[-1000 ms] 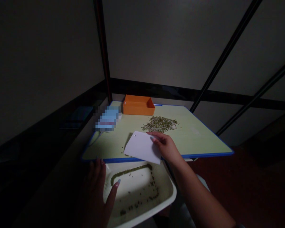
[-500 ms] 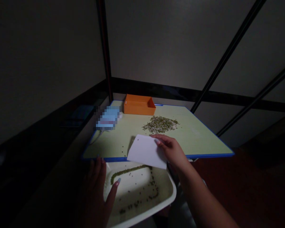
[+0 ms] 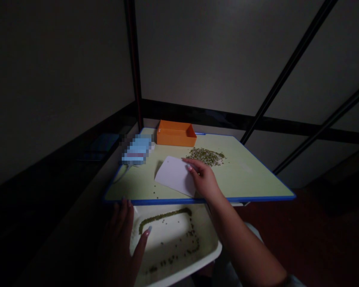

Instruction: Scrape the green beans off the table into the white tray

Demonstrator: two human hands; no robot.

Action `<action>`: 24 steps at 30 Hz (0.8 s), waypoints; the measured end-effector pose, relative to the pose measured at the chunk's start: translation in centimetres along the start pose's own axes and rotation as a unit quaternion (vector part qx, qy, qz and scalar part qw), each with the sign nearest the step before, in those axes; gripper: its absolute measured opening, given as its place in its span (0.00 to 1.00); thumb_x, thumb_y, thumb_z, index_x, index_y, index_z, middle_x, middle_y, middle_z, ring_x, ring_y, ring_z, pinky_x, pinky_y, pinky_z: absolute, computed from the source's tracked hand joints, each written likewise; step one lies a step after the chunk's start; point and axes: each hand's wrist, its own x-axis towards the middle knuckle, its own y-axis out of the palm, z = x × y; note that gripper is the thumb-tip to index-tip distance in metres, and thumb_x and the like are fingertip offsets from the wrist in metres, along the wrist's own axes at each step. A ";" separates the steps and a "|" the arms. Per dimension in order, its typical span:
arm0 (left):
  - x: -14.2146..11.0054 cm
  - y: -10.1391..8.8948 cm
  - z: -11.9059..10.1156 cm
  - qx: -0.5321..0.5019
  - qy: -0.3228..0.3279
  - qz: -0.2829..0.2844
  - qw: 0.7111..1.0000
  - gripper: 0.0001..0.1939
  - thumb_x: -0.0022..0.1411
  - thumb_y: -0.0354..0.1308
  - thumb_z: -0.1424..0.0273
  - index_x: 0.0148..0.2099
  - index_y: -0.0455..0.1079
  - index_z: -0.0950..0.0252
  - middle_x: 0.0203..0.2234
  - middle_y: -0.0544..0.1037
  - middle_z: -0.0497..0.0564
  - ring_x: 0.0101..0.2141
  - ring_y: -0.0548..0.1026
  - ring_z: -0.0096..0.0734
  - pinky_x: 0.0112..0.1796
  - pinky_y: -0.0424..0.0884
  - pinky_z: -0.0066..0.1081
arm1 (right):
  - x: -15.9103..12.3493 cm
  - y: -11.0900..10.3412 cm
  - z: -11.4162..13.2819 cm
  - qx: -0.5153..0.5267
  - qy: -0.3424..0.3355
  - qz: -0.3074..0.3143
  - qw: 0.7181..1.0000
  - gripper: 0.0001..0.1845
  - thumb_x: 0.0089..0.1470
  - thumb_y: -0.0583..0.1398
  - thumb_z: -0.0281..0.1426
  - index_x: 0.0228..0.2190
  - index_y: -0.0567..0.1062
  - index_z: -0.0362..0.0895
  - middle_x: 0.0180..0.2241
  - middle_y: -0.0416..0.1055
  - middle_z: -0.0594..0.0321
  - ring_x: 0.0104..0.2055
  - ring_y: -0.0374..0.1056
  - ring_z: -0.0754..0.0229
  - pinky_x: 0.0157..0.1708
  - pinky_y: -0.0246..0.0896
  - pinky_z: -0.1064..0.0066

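Note:
A white card (image 3: 174,175) with a small hole near one corner is pinched in my right hand (image 3: 204,177), over the front half of the table. Just beyond the hand lies a loose heap of small green and pale grains (image 3: 208,156). Below the table's front edge is a white tray (image 3: 194,266), with a band of green grains along its far side and darker bits scattered about its floor. My left hand (image 3: 124,235) grips the tray's left side, thumb inside over the rim and fingers outside, partly lost in shadow.
The pale green table (image 3: 248,175) has a blue edge. An orange open box (image 3: 176,138) stands at its back, with a blurred light-blue item (image 3: 137,149) to the left. A few stray grains lie near the front edge. Dark-framed panels rise behind.
My right hand has carried the white card forward and left, from above the tray's far rim to over the table. My left hand stays on the tray.

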 end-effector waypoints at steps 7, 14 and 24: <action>0.0 -0.2 -0.1 0.009 0.003 0.000 1.000 0.36 0.61 0.44 0.56 0.68 0.40 0.59 0.64 0.60 0.60 0.64 0.57 0.47 0.55 0.68 0.52 | 2.0 1.6 -0.3 0.026 0.001 0.047 0.999 0.16 0.52 0.56 0.24 0.39 0.80 0.47 0.44 0.78 0.60 0.47 0.72 0.57 0.52 0.63 0.61; -0.2 -0.1 -0.1 0.005 0.005 -0.002 1.000 0.36 0.61 0.45 0.55 0.68 0.40 0.59 0.64 0.59 0.59 0.64 0.56 0.46 0.56 0.67 0.52 | 3.1 2.2 -0.5 0.033 -0.006 0.084 0.996 0.16 0.53 0.56 0.24 0.39 0.79 0.48 0.41 0.78 0.63 0.45 0.71 0.59 0.49 0.63 0.64; -0.2 0.0 -0.3 -0.013 -0.015 0.014 1.000 0.37 0.60 0.46 0.55 0.68 0.38 0.56 0.65 0.58 0.57 0.65 0.55 0.46 0.58 0.64 0.52 | 2.3 1.6 -0.9 0.048 -0.016 0.138 0.989 0.15 0.53 0.56 0.27 0.40 0.79 0.47 0.42 0.78 0.63 0.45 0.71 0.59 0.49 0.62 0.65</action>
